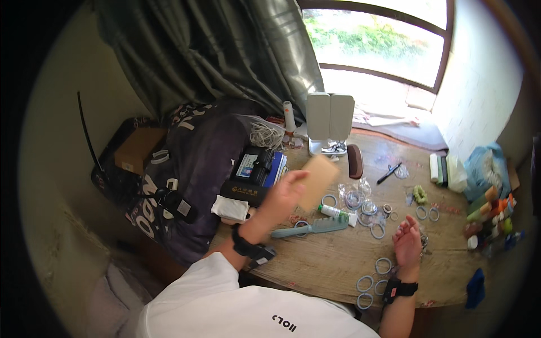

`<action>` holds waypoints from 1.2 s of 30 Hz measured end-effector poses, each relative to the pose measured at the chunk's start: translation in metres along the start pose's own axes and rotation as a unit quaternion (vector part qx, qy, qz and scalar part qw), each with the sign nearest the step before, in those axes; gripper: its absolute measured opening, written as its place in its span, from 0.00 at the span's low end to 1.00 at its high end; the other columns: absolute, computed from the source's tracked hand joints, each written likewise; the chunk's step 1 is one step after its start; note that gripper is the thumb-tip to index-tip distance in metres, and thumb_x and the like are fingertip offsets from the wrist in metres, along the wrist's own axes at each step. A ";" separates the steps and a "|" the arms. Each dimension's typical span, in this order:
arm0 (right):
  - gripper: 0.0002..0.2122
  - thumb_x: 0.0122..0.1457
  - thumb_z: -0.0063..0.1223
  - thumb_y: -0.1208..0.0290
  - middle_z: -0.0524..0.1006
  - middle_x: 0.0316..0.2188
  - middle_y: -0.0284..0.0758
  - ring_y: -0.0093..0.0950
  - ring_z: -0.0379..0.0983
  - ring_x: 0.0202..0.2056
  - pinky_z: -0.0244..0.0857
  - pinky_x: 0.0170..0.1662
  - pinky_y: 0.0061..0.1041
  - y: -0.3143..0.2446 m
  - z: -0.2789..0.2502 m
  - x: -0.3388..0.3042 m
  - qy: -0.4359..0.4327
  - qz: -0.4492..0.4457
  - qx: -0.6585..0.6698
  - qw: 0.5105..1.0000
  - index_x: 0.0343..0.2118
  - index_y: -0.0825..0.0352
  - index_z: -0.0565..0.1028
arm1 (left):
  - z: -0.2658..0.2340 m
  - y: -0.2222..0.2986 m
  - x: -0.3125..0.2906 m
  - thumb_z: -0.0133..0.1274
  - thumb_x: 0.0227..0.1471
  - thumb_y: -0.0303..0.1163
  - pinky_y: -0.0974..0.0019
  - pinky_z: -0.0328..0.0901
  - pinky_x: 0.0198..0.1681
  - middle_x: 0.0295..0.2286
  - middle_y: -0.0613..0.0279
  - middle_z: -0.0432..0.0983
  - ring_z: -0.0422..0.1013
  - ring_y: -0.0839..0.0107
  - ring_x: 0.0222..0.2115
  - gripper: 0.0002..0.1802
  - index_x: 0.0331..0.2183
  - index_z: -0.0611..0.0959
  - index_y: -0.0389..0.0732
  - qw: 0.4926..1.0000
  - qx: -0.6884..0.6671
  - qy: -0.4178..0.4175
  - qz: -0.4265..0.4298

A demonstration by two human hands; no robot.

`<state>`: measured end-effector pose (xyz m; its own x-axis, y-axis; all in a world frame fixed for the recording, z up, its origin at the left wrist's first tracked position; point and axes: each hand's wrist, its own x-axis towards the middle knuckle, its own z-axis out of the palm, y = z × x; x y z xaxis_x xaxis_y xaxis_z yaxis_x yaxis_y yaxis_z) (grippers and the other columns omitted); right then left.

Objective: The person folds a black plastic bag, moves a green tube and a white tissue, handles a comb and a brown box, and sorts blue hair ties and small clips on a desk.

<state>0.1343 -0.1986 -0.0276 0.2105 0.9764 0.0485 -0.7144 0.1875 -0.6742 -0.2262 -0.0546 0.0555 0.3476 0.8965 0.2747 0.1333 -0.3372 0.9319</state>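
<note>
My left hand (288, 192) grips a flat tan rectangular piece with rounded corners (320, 179), slightly blurred, held above the table; whether it is card or a thin notebook I cannot tell. My right hand (407, 247) rests near the table's right side, palm turned up, fingers loosely bent and apart, nothing in it. Pale blue ring-shaped hair ties lie around: one tie (383, 266) is just left of my right wrist, another tie (377, 231) farther off. Below my left hand lie a teal comb (329, 225) and a green and white tube (337, 212).
A folding mirror (331, 115) stands at the back, with a brown brush (355, 161) before it. A black pen (389, 173) and green scrunchie (420, 195) lie right of centre. Bottles (493, 217) and a blue bag (486, 166) crowd the right edge; a dark box (243, 191) sits left.
</note>
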 end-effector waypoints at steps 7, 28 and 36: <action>0.17 0.60 0.47 0.69 0.73 0.36 0.31 0.21 0.68 0.34 0.66 0.38 0.20 -0.001 0.004 0.001 -0.044 0.005 -0.014 0.999 0.52 0.66 0.65 | -0.105 -0.033 0.006 0.47 0.53 0.26 0.63 0.62 0.50 0.43 0.48 0.73 0.69 0.58 0.46 0.16 0.45 0.75 0.34 0.948 0.260 0.182 -0.006; 0.15 0.59 0.46 0.72 0.71 0.35 0.31 0.19 0.67 0.35 0.64 0.39 0.19 -0.005 0.019 -0.004 -0.042 -0.001 -0.010 0.999 0.49 0.69 0.67 | -0.124 -0.041 0.029 0.57 0.47 0.46 0.55 0.64 0.51 0.47 0.46 0.68 0.67 0.50 0.48 0.30 0.47 0.74 0.37 0.815 0.565 0.051 -0.114; 0.15 0.59 0.46 0.72 0.72 0.36 0.31 0.20 0.68 0.36 0.64 0.40 0.19 -0.005 0.013 -0.003 -0.042 0.010 -0.008 0.999 0.49 0.69 0.67 | -0.115 -0.042 0.033 0.56 0.47 0.42 0.54 0.65 0.49 0.46 0.48 0.70 0.68 0.51 0.46 0.25 0.45 0.75 0.39 0.811 0.573 0.054 -0.103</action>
<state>0.1289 -0.2009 -0.0150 0.1387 0.9857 0.0958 -0.7066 0.1663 -0.6878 -0.3269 0.0220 0.0527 0.1335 0.9668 0.2179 0.9750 -0.1676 0.1462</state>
